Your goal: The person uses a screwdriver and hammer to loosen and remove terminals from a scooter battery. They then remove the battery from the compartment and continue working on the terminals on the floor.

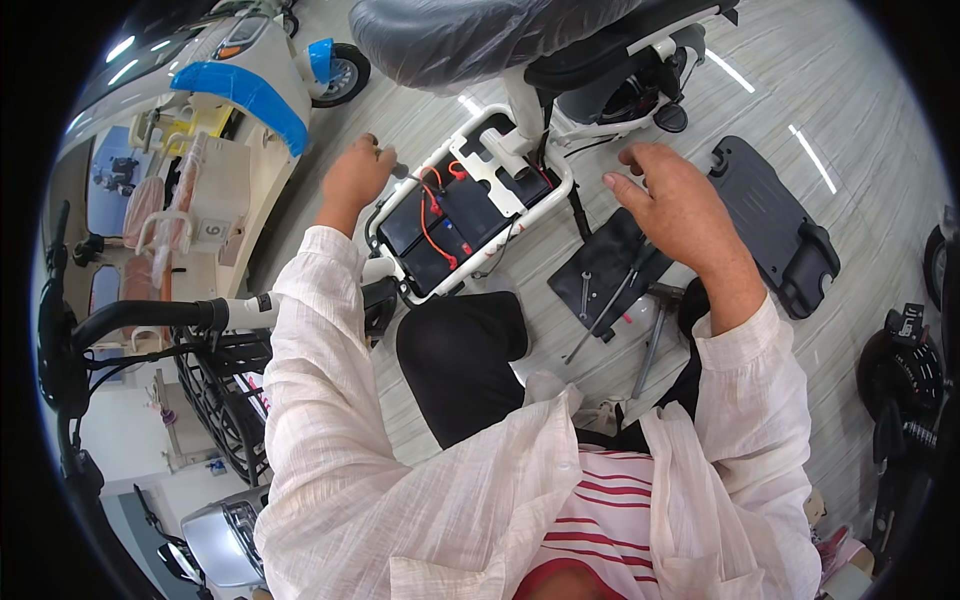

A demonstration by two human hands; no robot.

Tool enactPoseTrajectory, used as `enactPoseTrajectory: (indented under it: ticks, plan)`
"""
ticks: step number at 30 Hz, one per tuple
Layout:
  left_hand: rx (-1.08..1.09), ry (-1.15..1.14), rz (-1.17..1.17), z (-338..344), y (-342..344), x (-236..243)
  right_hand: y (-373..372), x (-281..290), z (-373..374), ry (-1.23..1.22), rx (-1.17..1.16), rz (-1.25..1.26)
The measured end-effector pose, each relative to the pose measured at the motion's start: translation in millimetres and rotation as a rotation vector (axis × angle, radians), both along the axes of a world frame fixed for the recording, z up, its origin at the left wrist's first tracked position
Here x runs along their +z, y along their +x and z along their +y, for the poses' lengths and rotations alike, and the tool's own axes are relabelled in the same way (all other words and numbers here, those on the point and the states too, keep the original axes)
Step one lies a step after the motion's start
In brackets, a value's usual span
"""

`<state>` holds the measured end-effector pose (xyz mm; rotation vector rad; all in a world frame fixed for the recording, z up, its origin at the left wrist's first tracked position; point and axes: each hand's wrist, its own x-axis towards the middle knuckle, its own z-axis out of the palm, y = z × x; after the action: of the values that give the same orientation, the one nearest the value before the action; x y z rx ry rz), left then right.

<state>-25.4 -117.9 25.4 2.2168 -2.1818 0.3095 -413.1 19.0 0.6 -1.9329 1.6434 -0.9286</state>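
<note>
My left hand (pixel 354 182) is closed at the left side of a scooter's white tubular frame (pixel 545 213). Between its fingers is the end of a dark cable (pixel 402 172) that runs toward the frame. Inside the frame sit black batteries (pixel 412 215) joined by orange wires (pixel 428 238), with a white metal bracket (pixel 487 172) above them. My right hand (pixel 690 210) hovers right of the frame, thumb and forefinger apart, with nothing visible in it. Below that hand, a screwdriver (pixel 632 275) and a wrench (pixel 586 290) lie on a dark mat (pixel 572 272).
A black plastic cover (pixel 765 215) lies on the floor at right. A hammer (pixel 655 330) rests near my right knee. The plastic-wrapped seat (pixel 470 45) overhangs the far side. A handlebar (pixel 130 318) juts in at left. A vehicle with blue film (pixel 240 90) stands far left.
</note>
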Motion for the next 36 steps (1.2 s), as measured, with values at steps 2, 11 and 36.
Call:
enactPoseTrajectory:
  ticks: [2,11,36]
  plan:
    - [-0.182,-0.097,0.032,-6,13,-9,0,0,-1,-0.004,0.014,-0.005]
    - [-0.064,0.075,0.002,1,-2,8,-1,-4,-2,-0.012,0.022,0.01]
    - [0.141,-0.47,0.305,23,0,-47,-11,-7,5,0.043,0.01,0.127]
